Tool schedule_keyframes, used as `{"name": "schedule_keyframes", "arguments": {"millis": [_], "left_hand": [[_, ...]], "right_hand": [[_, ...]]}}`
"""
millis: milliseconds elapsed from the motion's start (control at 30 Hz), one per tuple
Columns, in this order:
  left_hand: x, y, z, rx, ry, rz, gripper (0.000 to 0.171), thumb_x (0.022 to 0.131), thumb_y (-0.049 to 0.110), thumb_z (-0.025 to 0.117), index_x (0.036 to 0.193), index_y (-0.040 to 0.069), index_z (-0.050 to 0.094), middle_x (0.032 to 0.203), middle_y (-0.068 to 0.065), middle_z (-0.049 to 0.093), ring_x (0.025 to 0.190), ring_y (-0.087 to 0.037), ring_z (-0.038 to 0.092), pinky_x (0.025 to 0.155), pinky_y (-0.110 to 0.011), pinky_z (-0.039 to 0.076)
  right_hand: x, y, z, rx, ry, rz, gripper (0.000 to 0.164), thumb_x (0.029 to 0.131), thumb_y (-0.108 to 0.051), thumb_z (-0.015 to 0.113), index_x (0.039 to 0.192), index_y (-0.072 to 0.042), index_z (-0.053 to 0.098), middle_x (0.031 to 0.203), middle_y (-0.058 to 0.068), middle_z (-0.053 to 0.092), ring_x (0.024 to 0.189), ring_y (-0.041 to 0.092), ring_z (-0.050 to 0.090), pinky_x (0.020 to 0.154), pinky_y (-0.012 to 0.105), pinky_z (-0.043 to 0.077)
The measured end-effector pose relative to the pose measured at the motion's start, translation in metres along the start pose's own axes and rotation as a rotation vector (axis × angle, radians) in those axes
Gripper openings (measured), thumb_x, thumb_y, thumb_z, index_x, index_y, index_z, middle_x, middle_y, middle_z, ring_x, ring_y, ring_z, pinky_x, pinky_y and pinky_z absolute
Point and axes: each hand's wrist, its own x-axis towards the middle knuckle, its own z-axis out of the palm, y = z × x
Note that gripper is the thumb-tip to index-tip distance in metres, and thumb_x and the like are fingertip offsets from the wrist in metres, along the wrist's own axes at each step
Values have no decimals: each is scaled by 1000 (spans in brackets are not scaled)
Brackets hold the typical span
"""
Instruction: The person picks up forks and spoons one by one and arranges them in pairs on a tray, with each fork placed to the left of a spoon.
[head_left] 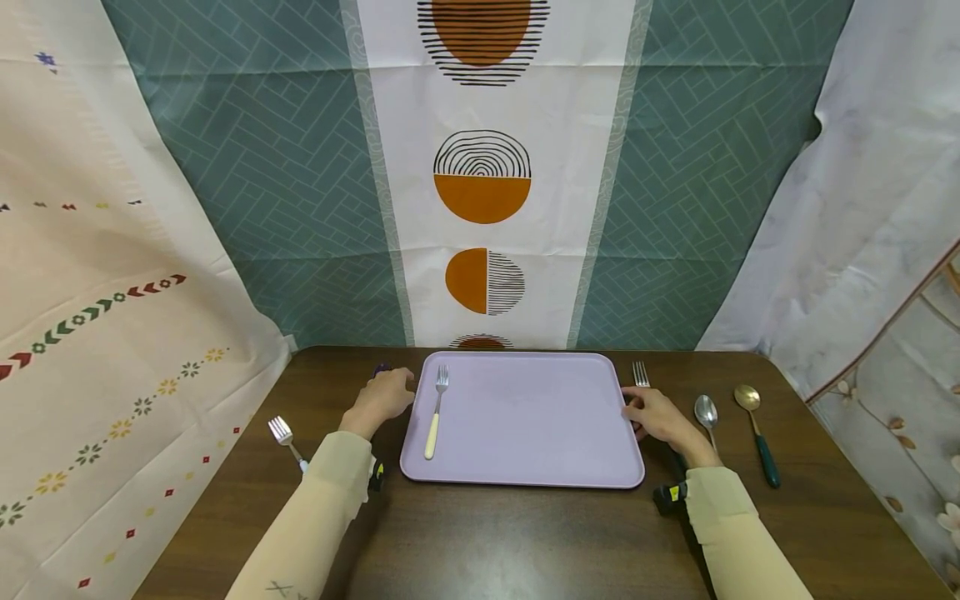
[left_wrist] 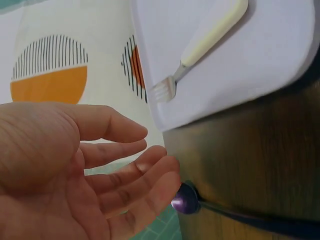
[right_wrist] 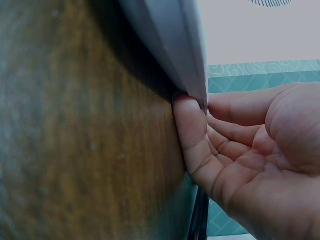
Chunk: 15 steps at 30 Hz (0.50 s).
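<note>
Lilac tray (head_left: 532,421), right hand (head_left: 660,416) pinching its right side, relaxed left hand (head_left: 381,397) just beside its left

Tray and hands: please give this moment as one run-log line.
left hand: beside tray | right hand: pinches tray's right edge | fork: on tray's left side

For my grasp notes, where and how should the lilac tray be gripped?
Probably best: the lilac tray by both short sides, coming in from left and right, fingers beneath, thumbs above. It is wide, with a thin raised rim; the right hand pinches one short side, the left hand is beside the other.
</note>
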Motion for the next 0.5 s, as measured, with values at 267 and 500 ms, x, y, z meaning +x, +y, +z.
{"name": "schedule_keyframes", "arguments": {"millis": [267,500], "left_hand": [[0,-21,-8,-22,15,-22,44,100,10,57,141,-6,57,141,-30,56,125,-52,54,99,-66,48],[1,-36,-6,-2,29,-37,47,98,10,58,142,-7,55,141,-35,54,123,-55,54,98,-68,47]], "right_hand": [[0,-1,0,3,4,9,51,99,5,53,143,25,38,92,19,57,71,23,65,60,38,63],[0,0,0,10,9,18,51,99,5,54,144,23,38,92,19,57,72,23,64,61,39,63]]}}
